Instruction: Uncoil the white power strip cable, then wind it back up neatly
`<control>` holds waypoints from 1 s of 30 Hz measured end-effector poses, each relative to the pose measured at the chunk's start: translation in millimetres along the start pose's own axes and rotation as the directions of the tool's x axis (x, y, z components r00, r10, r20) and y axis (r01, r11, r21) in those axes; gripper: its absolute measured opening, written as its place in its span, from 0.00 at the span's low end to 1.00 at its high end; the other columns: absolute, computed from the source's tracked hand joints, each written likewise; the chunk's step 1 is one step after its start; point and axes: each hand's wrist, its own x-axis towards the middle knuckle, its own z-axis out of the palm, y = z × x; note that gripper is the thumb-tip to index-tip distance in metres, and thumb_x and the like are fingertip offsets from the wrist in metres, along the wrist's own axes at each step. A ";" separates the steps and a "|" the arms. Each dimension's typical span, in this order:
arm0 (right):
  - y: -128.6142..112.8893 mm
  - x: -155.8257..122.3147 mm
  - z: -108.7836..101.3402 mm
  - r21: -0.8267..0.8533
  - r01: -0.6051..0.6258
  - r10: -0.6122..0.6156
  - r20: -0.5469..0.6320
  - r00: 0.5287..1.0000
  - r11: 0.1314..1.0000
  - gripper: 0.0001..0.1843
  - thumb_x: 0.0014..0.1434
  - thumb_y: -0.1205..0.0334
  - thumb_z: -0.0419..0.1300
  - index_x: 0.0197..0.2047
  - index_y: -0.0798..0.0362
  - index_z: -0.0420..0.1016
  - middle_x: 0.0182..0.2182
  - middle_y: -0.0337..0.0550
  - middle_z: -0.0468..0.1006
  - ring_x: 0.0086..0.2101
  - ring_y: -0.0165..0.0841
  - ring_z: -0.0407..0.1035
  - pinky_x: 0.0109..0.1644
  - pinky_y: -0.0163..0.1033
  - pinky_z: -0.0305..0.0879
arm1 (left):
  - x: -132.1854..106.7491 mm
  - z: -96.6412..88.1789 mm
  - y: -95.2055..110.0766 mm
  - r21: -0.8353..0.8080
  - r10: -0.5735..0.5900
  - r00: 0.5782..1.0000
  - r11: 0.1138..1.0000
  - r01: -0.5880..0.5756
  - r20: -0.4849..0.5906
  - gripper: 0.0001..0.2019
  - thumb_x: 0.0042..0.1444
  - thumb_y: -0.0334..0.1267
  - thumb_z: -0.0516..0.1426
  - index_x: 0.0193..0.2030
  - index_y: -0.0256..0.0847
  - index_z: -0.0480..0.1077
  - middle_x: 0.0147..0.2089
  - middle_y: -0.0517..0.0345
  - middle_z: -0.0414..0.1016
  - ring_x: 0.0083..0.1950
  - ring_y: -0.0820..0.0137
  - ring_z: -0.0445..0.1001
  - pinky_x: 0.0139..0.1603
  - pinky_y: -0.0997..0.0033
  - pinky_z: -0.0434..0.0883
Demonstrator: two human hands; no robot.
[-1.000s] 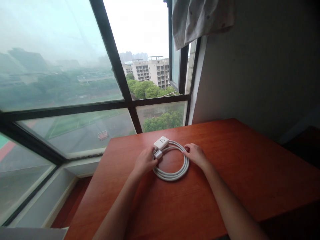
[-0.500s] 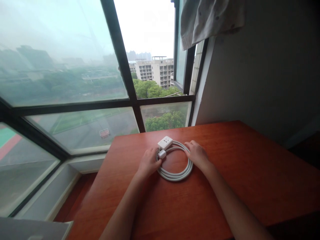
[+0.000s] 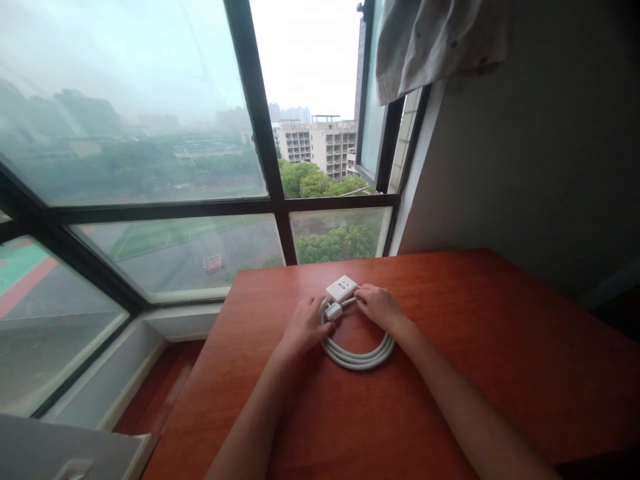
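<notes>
A white extension cord (image 3: 357,355) lies coiled in a ring on the red-brown wooden table (image 3: 450,373). Its square socket block (image 3: 341,288) rests at the far side of the coil, with a small white plug (image 3: 333,311) just in front of it. My left hand (image 3: 303,327) rests on the left side of the coil, fingers curled by the plug. My right hand (image 3: 379,305) lies across the top of the coil beside the socket block, fingers closed on the cable.
A large window with dark frames (image 3: 260,133) rises past the table's far edge, showing buildings and trees. A pale cloth (image 3: 440,40) hangs at the top right. A grey wall (image 3: 540,147) borders the table on the right. The floor (image 3: 165,387) drops away left.
My right hand has slid left along the top of the coil toward the socket block. The left hand stays by the plug. The camera view shifted slightly.
</notes>
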 end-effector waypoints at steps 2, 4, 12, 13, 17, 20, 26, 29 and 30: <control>7.7 -3.0 -7.1 0.077 0.020 -0.014 -0.073 0.997 0.997 0.09 0.60 0.63 0.55 0.38 0.48 0.77 0.37 0.42 0.77 0.35 0.32 0.70 0.38 0.33 0.59 | -1.3 -4.6 -1.7 -0.028 0.034 0.999 0.999 -0.034 0.016 0.30 0.47 0.38 0.64 0.59 0.44 0.65 0.53 0.51 0.70 0.56 0.59 0.67 0.56 0.64 0.64; 16.0 -5.9 -14.1 0.177 0.047 -0.017 -0.164 0.986 0.983 0.09 0.59 0.62 0.56 0.38 0.49 0.78 0.34 0.42 0.76 0.33 0.31 0.69 0.37 0.33 0.59 | -2.6 -7.5 -3.4 -0.039 0.050 0.998 0.998 -0.049 0.026 0.30 0.47 0.39 0.64 0.59 0.44 0.65 0.53 0.51 0.69 0.55 0.60 0.68 0.55 0.65 0.65; 75.9 -18.8 -15.1 0.527 -0.012 0.251 -0.384 0.889 0.850 0.16 0.54 0.49 0.61 0.35 0.53 0.78 0.31 0.46 0.77 0.30 0.34 0.69 0.35 0.38 0.64 | -2.7 -8.8 1.9 0.063 -0.031 1.000 0.998 0.030 0.008 0.19 0.54 0.38 0.57 0.54 0.43 0.69 0.48 0.51 0.69 0.49 0.64 0.71 0.50 0.69 0.66; 84.3 -20.5 -10.8 0.569 -0.035 0.302 -0.383 0.873 0.822 0.18 0.52 0.46 0.61 0.35 0.54 0.78 0.33 0.47 0.77 0.30 0.35 0.69 0.36 0.38 0.65 | -2.5 -9.8 3.2 0.086 -0.062 0.998 0.994 0.063 -0.010 0.19 0.55 0.38 0.56 0.54 0.43 0.68 0.48 0.51 0.69 0.47 0.65 0.71 0.48 0.69 0.67; 105.5 -26.9 8.9 0.742 -0.096 0.442 -0.286 0.850 0.664 0.24 0.50 0.42 0.62 0.38 0.55 0.77 0.36 0.49 0.79 0.33 0.37 0.72 0.39 0.40 0.68 | -2.2 -13.6 4.5 0.141 -0.190 0.982 0.971 0.191 -0.020 0.18 0.58 0.42 0.53 0.55 0.44 0.68 0.40 0.54 0.75 0.38 0.66 0.74 0.37 0.71 0.65; 108.5 -30.7 17.5 0.809 -0.101 0.437 -0.204 0.876 0.579 0.23 0.51 0.43 0.61 0.38 0.55 0.75 0.32 0.47 0.80 0.34 0.38 0.73 0.40 0.40 0.68 | -2.1 -12.6 3.3 0.155 -0.215 0.976 0.966 0.209 0.021 0.15 0.58 0.43 0.52 0.51 0.46 0.70 0.34 0.57 0.76 0.35 0.67 0.74 0.33 0.73 0.62; 109.5 -33.3 20.1 0.782 -0.151 0.412 -0.144 0.900 0.604 0.19 0.52 0.45 0.60 0.34 0.55 0.75 0.29 0.46 0.80 0.32 0.37 0.73 0.39 0.39 0.68 | -1.1 -4.0 4.1 0.156 -0.253 0.967 0.957 0.245 0.033 0.13 0.54 0.37 0.54 0.47 0.48 0.71 0.36 0.58 0.77 0.34 0.68 0.74 0.30 0.74 0.60; 112.5 -33.7 22.4 0.764 -0.173 0.424 -0.142 0.895 0.621 0.19 0.52 0.46 0.60 0.34 0.55 0.75 0.29 0.46 0.80 0.32 0.37 0.73 0.39 0.39 0.67 | -0.9 -3.0 3.1 0.116 -0.253 0.967 0.962 0.247 0.041 0.13 0.55 0.38 0.54 0.47 0.47 0.71 0.34 0.59 0.77 0.34 0.69 0.74 0.30 0.74 0.59; 113.5 -33.9 23.4 0.754 -0.179 0.426 -0.145 0.893 0.632 0.18 0.53 0.47 0.59 0.33 0.55 0.75 0.29 0.46 0.80 0.32 0.37 0.73 0.39 0.39 0.67 | -0.9 -3.0 2.2 0.100 -0.246 0.968 0.965 0.240 0.044 0.13 0.55 0.39 0.54 0.47 0.47 0.71 0.34 0.59 0.77 0.34 0.69 0.74 0.30 0.75 0.59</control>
